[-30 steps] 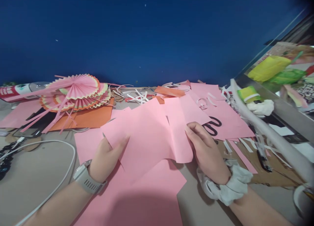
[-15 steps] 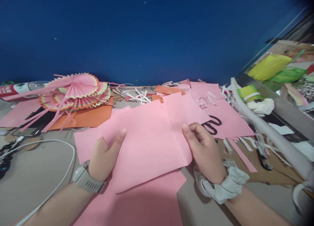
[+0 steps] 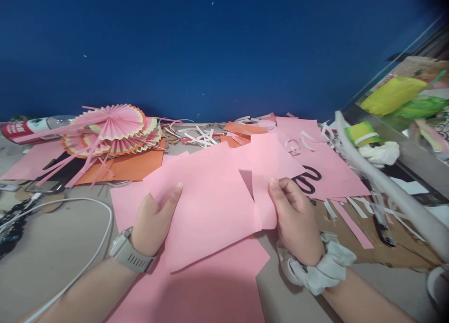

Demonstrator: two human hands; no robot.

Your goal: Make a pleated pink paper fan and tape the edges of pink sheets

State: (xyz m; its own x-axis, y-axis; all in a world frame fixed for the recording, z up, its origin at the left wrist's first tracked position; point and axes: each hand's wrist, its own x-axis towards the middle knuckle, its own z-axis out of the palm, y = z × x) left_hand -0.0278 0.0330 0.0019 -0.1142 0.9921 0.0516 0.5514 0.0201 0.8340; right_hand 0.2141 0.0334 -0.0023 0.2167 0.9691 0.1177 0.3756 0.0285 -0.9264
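A pink paper sheet (image 3: 210, 206) is held up between my two hands. My left hand (image 3: 157, 220) grips its left side, thumb on top and fingers hidden beneath. My right hand (image 3: 296, 215) pinches the narrow right strip (image 3: 263, 192) of that paper between thumb and curled fingers. A dark wedge-shaped gap separates the strip from the main part in the middle; lower down the two parts look joined. More pink paper (image 3: 217, 295) lies on the table under the held sheet.
Folded paper rosettes (image 3: 119, 122) lie on orange paper (image 3: 136, 166) at the left, near a bottle (image 3: 31, 129). A white cable (image 3: 105, 234) loops beside my left arm. Cardboard (image 3: 336, 239), paper strips and a utility knife (image 3: 384, 232) are on the right. A blue wall (image 3: 210, 52) stands behind.
My right hand has moved slightly right with the strip. A gap has opened between the strip and the rest of the sheet. My left hand keeps its grip.
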